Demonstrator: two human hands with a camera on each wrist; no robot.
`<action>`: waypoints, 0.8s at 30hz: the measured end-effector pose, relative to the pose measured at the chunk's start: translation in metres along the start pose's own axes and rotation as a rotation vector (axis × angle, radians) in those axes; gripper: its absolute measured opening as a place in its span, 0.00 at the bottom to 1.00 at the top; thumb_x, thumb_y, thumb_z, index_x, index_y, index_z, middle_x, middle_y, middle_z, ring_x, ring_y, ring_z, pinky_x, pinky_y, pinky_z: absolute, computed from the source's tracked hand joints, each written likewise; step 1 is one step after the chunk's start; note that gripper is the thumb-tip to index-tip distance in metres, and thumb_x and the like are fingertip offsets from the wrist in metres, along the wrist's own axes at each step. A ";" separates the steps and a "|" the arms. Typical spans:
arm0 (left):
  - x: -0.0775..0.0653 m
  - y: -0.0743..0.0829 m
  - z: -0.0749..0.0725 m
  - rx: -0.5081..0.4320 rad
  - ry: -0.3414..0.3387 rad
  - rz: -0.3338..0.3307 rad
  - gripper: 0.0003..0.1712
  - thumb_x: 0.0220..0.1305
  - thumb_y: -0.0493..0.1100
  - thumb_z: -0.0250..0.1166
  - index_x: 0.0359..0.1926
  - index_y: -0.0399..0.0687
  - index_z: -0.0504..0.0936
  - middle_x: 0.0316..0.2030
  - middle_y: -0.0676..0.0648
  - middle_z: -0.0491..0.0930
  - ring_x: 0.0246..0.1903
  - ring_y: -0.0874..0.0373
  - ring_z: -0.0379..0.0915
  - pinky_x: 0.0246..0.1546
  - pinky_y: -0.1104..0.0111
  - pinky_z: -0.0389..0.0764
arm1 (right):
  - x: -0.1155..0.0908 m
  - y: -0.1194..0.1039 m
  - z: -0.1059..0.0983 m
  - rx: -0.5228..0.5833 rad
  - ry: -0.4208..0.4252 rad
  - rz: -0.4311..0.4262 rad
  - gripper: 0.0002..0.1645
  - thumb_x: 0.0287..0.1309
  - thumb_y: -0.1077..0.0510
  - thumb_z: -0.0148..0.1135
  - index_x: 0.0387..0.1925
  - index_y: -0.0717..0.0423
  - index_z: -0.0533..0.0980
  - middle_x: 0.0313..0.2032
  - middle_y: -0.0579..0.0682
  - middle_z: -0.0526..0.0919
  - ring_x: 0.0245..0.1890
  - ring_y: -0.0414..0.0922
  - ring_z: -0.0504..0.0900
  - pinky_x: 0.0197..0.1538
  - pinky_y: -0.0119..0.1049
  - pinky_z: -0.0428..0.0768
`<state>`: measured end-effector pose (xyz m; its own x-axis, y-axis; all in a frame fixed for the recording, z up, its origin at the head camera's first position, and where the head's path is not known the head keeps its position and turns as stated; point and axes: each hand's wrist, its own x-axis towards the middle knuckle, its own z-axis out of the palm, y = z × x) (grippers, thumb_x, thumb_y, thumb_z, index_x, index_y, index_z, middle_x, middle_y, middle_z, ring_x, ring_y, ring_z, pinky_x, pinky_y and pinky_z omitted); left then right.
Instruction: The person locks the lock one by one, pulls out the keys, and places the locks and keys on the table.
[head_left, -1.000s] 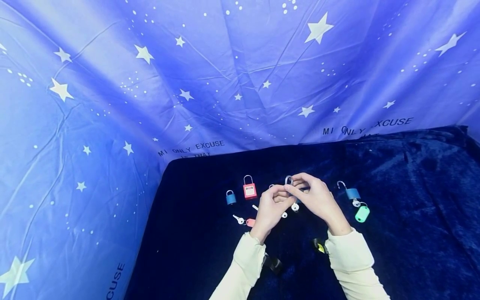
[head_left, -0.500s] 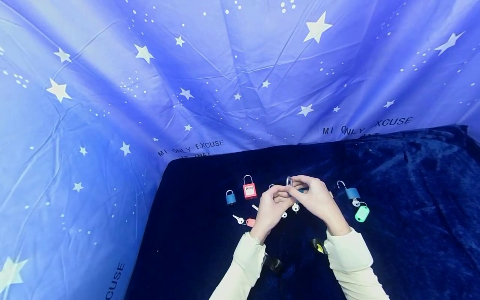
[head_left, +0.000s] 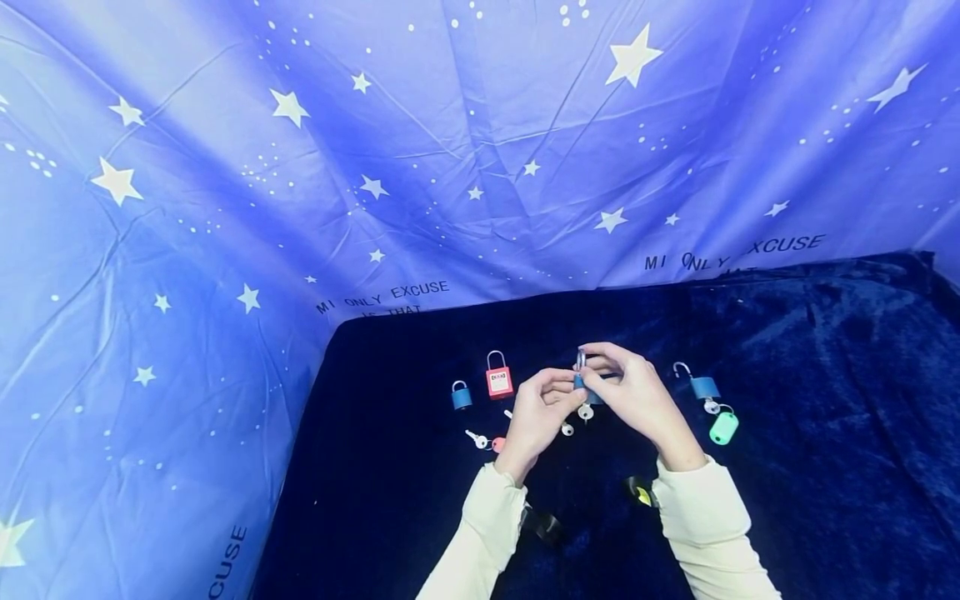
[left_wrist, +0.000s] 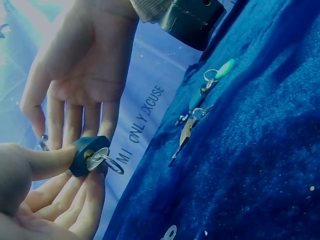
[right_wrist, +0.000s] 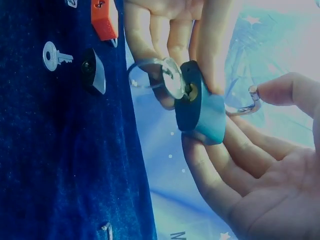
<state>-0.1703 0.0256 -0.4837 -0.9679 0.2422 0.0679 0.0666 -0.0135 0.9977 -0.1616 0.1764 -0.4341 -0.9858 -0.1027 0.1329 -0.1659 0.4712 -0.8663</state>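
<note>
A small blue padlock (right_wrist: 202, 112) is held up between both hands over the dark cloth. A round-headed key (right_wrist: 173, 79) with a ring sits in its keyhole. My left hand (head_left: 538, 415) pinches the lock body between thumb and fingers. From the other side, my right hand (head_left: 636, 398) has its fingers against the body, and its thumb touches the end of the metal shackle (right_wrist: 247, 107). That shackle end stands out apart from the body in the right wrist view. In the head view the fingers cover much of the lock.
On the dark blue velvet cloth (head_left: 825, 400) lie a red padlock (head_left: 499, 381), a blue padlock (head_left: 461, 397) and a key (head_left: 477, 440) with a red tag (head_left: 498, 445). To the right lies an open blue padlock (head_left: 705, 387) with a green-tagged key. A starry curtain (head_left: 450, 125) hangs behind.
The left hand has lowered slightly, and the right index finger has risen a little at the shackle. More of the held padlock's blue body now shows between the hands.
</note>
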 end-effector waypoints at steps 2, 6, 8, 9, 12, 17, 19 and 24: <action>0.000 0.001 -0.001 -0.002 -0.005 -0.004 0.16 0.52 0.40 0.66 0.44 0.43 0.78 0.32 0.46 0.81 0.29 0.62 0.77 0.33 0.70 0.78 | 0.000 0.000 -0.001 -0.005 0.000 -0.012 0.22 0.60 0.49 0.55 0.54 0.52 0.71 0.42 0.51 0.82 0.40 0.46 0.81 0.43 0.41 0.79; 0.001 0.003 -0.002 -0.012 -0.012 -0.017 0.16 0.53 0.40 0.66 0.44 0.43 0.78 0.32 0.47 0.80 0.30 0.62 0.78 0.34 0.70 0.78 | 0.001 0.002 -0.003 -0.013 0.001 -0.022 0.21 0.61 0.51 0.53 0.55 0.53 0.71 0.42 0.51 0.82 0.40 0.46 0.81 0.43 0.40 0.79; 0.001 0.003 -0.003 -0.023 -0.012 -0.021 0.17 0.52 0.40 0.66 0.45 0.42 0.77 0.32 0.46 0.80 0.31 0.61 0.78 0.35 0.69 0.79 | 0.001 0.003 -0.004 -0.007 0.008 -0.030 0.20 0.61 0.54 0.53 0.54 0.54 0.72 0.42 0.52 0.82 0.40 0.46 0.81 0.44 0.40 0.79; 0.001 0.004 -0.003 -0.032 -0.013 -0.022 0.17 0.52 0.40 0.66 0.45 0.41 0.77 0.32 0.46 0.80 0.31 0.61 0.78 0.36 0.69 0.79 | 0.001 0.003 -0.004 -0.002 0.011 -0.033 0.20 0.61 0.55 0.53 0.54 0.54 0.72 0.42 0.52 0.82 0.41 0.46 0.81 0.44 0.39 0.79; 0.001 0.005 -0.004 -0.055 -0.020 -0.025 0.18 0.53 0.39 0.66 0.46 0.39 0.76 0.33 0.44 0.80 0.32 0.61 0.78 0.37 0.68 0.79 | 0.002 0.005 -0.005 0.005 0.017 -0.044 0.19 0.61 0.57 0.52 0.53 0.54 0.72 0.43 0.53 0.82 0.42 0.46 0.81 0.46 0.38 0.78; 0.002 0.007 -0.006 -0.074 -0.031 -0.028 0.18 0.53 0.36 0.65 0.47 0.36 0.76 0.34 0.42 0.80 0.32 0.60 0.78 0.37 0.68 0.79 | 0.003 0.006 -0.006 0.014 0.020 -0.040 0.19 0.62 0.56 0.52 0.54 0.54 0.72 0.43 0.53 0.82 0.42 0.46 0.81 0.46 0.36 0.78; 0.003 0.007 -0.007 -0.072 -0.032 -0.028 0.18 0.53 0.36 0.64 0.47 0.36 0.76 0.34 0.41 0.80 0.32 0.59 0.77 0.37 0.68 0.79 | 0.003 0.006 -0.007 0.021 0.025 -0.035 0.19 0.62 0.55 0.53 0.53 0.55 0.73 0.42 0.53 0.82 0.42 0.46 0.81 0.46 0.37 0.78; 0.003 0.009 -0.008 -0.074 -0.010 -0.028 0.17 0.53 0.37 0.65 0.46 0.40 0.76 0.35 0.43 0.80 0.32 0.59 0.78 0.39 0.68 0.79 | 0.002 0.006 -0.007 0.011 0.019 0.000 0.25 0.61 0.46 0.53 0.54 0.55 0.72 0.43 0.52 0.82 0.43 0.47 0.81 0.46 0.41 0.78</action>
<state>-0.1740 0.0184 -0.4748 -0.9666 0.2532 0.0402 0.0208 -0.0785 0.9967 -0.1652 0.1854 -0.4356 -0.9861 -0.0857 0.1421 -0.1657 0.4611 -0.8717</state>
